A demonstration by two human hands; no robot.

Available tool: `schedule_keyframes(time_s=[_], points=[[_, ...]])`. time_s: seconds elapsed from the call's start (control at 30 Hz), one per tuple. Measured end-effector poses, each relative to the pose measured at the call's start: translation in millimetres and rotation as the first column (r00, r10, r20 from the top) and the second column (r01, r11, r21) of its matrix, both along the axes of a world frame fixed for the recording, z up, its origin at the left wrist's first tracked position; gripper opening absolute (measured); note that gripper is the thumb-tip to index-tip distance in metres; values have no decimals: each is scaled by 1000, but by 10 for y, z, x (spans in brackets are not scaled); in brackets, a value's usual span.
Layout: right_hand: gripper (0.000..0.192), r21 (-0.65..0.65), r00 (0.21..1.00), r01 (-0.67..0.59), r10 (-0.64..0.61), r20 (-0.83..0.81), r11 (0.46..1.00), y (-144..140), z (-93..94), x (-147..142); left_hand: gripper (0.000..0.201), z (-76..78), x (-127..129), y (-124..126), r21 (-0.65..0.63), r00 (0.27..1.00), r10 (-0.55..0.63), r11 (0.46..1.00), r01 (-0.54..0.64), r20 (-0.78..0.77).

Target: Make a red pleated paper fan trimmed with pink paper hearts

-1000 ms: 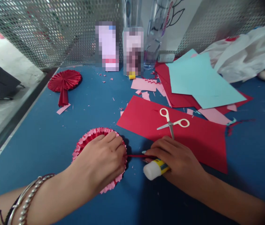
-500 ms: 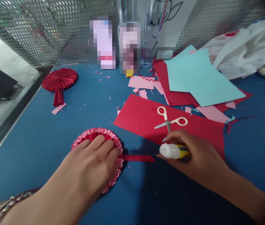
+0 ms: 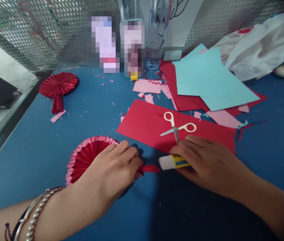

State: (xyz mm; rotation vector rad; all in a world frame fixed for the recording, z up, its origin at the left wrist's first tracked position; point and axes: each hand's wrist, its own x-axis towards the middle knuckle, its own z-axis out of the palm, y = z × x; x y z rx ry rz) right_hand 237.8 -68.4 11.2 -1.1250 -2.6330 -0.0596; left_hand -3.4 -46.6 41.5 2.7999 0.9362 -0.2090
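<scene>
A pleated red paper fan with a scalloped pink edge lies on the blue table. My left hand closes around the base of its handle and hides part of the right rim. The folded red handle sticks out to the right of my fingers. In my right hand is a glue stick, yellow with a white end, held sideways. Its white end points left, right by the handle's tip; whether they touch I cannot tell. White-handled scissors lie spread on a red paper sheet just beyond my right hand.
Another red paper fan lies at the far left. Light-blue sheets and red paper are piled at the back right, near a white plastic bag. Pink scraps litter the table. Two phones and a clear bottle stand against the mesh panel.
My left hand has slid right from the fan's pleats to its handle. In my right hand, the glue stick has turned so its white end points left, nearer the handle.
</scene>
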Motion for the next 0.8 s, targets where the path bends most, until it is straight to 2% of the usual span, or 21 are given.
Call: schedule_keyframes(time_s=[0.1, 0.2, 0.3, 0.4, 0.47, 0.57, 0.63, 0.7, 0.73, 0.8], points=[[16, -51, 997, 26, -30, -69, 998, -24, -3, -30, 23, -14, 0, -11, 18, 999, -51, 999, 51, 8], [19, -171, 980, 62, -93, -176, 983, -56, -14, -80, 20, -27, -5, -30, 154, 992, -115, 982, 106, 48], [21, -283, 949, 96, -173, -262, 954, -94, -29, -119, 19, -45, -41, -14, 291, 979, -193, 942, 166, 66], [22, -338, 918, 140, -249, -308, 931, -66, 6, -136, 18, -64, -116, 52, 328, 974, -220, 925, 191, 53], [21, -337, 877, 181, -307, -370, 924, 82, 83, -152, 16, -78, -173, 89, 334, 978, -203, 927, 174, 54], [16, -275, 752, 312, -413, -514, 909, 635, 260, -225, 14, -109, -232, 49, 355, 981, -177, 925, 138, 81], [12, -206, 698, 387, -432, -571, 899, 1195, 379, -323, 18, -147, -239, -65, 372, 978, -175, 920, 122, 112], [16, -207, 626, 432, -457, -631, 878, 1785, 463, -456, 25, -196, -217, -229, 416, 954, -227, 900, 129, 195], [19, -206, 606, 452, -468, -643, 868, 2050, 485, -530, 27, -219, -200, -316, 409, 945, -265, 897, 169, 191], [22, -195, 579, 493, -487, -654, 848, 2460, 474, -674, 24, -245, -166, -478, 399, 889, -429, 851, 341, 157]])
